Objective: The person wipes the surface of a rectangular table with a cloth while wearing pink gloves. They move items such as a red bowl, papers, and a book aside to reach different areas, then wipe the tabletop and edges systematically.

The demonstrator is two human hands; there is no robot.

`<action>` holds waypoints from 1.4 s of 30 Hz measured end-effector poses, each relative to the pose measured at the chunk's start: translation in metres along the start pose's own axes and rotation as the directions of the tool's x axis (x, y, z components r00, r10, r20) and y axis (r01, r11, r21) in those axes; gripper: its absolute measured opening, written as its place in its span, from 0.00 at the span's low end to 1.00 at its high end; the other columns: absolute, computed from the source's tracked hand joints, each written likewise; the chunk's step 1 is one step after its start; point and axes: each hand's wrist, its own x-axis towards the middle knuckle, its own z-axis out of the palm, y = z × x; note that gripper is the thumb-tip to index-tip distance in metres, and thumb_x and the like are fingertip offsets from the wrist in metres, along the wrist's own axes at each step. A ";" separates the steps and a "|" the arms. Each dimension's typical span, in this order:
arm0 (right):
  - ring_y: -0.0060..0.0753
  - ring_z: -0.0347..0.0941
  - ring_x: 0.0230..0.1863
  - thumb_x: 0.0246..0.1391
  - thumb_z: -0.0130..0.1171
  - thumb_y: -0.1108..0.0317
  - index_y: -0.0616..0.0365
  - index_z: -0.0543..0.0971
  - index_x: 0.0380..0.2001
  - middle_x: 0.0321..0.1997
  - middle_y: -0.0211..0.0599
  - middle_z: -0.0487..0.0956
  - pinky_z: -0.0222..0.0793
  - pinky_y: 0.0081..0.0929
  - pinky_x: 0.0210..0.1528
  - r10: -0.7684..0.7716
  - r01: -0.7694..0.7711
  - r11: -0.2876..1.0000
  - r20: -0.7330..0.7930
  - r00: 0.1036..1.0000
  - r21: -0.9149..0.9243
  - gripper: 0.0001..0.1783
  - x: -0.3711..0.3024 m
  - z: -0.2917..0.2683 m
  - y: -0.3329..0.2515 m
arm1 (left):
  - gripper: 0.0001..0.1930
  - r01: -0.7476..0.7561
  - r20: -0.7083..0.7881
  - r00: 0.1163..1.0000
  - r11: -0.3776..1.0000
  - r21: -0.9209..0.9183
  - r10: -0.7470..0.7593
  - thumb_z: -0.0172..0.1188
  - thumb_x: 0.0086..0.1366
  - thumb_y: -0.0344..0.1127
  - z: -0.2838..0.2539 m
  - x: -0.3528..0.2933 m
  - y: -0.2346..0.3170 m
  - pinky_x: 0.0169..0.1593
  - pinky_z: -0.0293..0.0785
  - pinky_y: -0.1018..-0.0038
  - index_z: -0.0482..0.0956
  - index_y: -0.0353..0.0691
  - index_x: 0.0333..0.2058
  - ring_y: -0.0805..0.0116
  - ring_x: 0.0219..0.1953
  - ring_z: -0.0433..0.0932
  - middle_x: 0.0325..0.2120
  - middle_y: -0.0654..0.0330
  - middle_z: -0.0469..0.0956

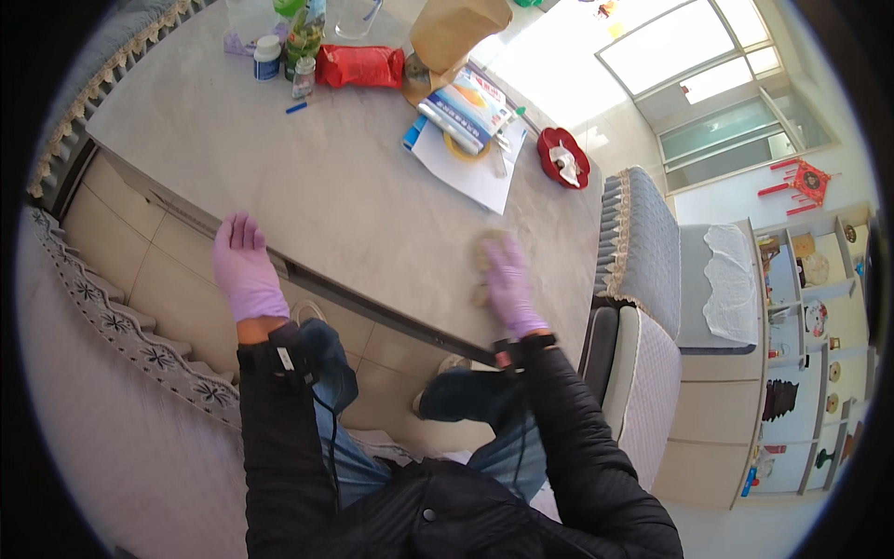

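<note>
My right hand, in a purple glove, presses a beige cloth against the grey marbled table. The cloth is smeared by motion, so its exact shape is unclear, and part of it is hidden under the fingers. My left hand, gloved the same way, is at the table's near edge with its fingers extended close together and nothing visible in it. Beyond the right hand lie white papers, with a roll of yellow tape and a blue-and-white box on them.
Toward the table's far side stand a white-and-blue bottle, a small jar, a red packet and a brown paper bag. A red flower-shaped dish sits near the right end. A cushioned grey seat adjoins that end.
</note>
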 end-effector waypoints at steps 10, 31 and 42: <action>0.59 0.56 0.74 0.61 0.54 0.67 0.51 0.74 0.65 0.73 0.57 0.62 0.51 0.46 0.75 0.404 -0.391 0.915 -0.280 0.871 0.104 0.27 -0.123 0.005 0.060 | 0.14 0.042 0.010 0.999 0.997 0.064 -0.042 0.51 0.72 0.37 0.013 -0.013 -0.007 0.42 0.75 0.75 0.77 0.35 0.49 0.70 0.41 0.78 0.42 0.59 0.80; 0.65 0.53 0.74 0.63 0.52 0.65 0.55 0.71 0.66 0.73 0.63 0.59 0.51 0.48 0.75 0.242 -0.232 0.969 -0.143 0.960 0.080 0.28 -0.075 -0.042 0.112 | 0.12 0.131 0.107 0.983 0.981 0.141 -0.147 0.54 0.71 0.35 0.033 -0.033 -0.050 0.40 0.76 0.75 0.79 0.35 0.47 0.69 0.39 0.79 0.41 0.60 0.80; 0.67 0.51 0.74 0.51 0.52 0.70 0.54 0.72 0.64 0.74 0.63 0.57 0.48 0.53 0.76 -0.268 0.267 0.962 0.012 0.963 0.052 0.33 0.027 0.043 -0.062 | 0.14 0.179 0.108 0.974 0.968 0.173 -0.200 0.52 0.73 0.37 0.052 -0.047 -0.065 0.40 0.77 0.75 0.77 0.35 0.50 0.69 0.38 0.79 0.41 0.59 0.81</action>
